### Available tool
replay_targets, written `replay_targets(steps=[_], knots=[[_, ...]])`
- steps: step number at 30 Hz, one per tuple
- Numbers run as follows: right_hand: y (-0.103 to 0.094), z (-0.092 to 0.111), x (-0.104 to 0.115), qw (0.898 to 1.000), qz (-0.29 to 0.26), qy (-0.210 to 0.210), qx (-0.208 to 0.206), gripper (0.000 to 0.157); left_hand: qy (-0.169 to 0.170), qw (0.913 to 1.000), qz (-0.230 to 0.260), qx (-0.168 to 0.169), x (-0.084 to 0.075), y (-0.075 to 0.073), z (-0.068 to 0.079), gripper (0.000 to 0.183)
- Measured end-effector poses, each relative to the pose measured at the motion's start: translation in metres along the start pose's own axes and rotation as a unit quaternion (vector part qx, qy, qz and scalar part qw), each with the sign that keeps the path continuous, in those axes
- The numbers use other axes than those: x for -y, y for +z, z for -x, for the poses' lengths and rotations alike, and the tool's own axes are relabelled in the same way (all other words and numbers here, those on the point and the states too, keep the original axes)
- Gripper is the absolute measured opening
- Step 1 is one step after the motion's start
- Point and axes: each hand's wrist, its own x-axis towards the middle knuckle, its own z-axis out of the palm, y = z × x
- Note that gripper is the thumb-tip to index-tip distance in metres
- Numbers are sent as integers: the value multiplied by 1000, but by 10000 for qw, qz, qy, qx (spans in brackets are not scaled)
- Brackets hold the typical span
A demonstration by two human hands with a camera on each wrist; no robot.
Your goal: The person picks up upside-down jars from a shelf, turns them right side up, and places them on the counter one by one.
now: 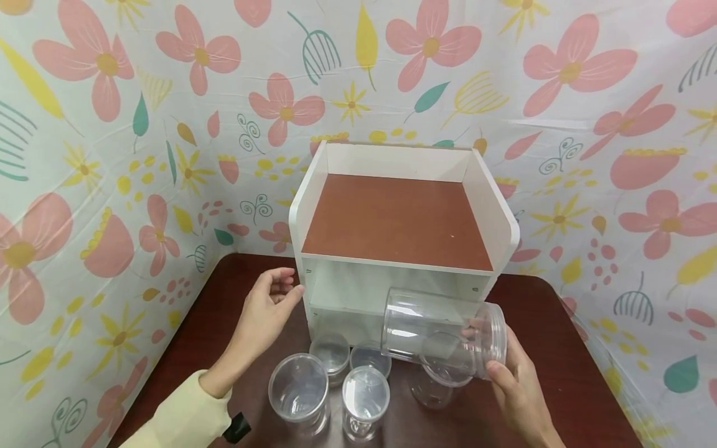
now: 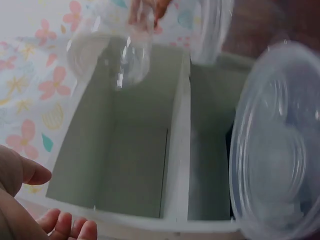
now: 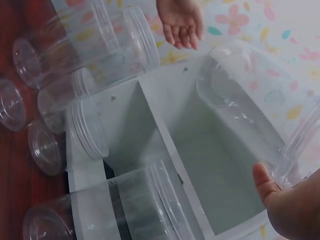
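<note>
A large clear plastic jar (image 1: 422,323) lies tipped on its side in the air before the white cabinet (image 1: 398,272). My right hand (image 1: 521,382) grips it at the ridged right end, thumb in front and fingers showing through behind. In the right wrist view the jar (image 3: 240,107) spans the upper compartment's opening, its bottom toward the left hand. My left hand (image 1: 263,314) holds nothing, its fingers loosely bent and the thumb tip right at the cabinet's left front edge. The left wrist view has the left hand (image 2: 22,192) by the cabinet's side panel.
Several clear jars stand on the dark red table (image 1: 560,373) before the cabinet: a wide one (image 1: 299,392), a narrower one (image 1: 365,398), two behind, and one (image 1: 431,392) under the held jar. The cabinet has a brown top (image 1: 398,218) with raised sides. Flowered cloth hangs behind.
</note>
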Motion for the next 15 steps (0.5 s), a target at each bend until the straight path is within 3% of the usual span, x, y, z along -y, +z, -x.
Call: replay_targets(steps=[7, 15], knots=[[-5, -3, 6, 10000, 44, -23, 77, 53, -144, 9998, -117, 103, 10, -4, -15, 52], [-15, -2, 18, 9994, 328, 51, 2, 65, -80, 9989, -63, 457, 13, 6, -30, 57]])
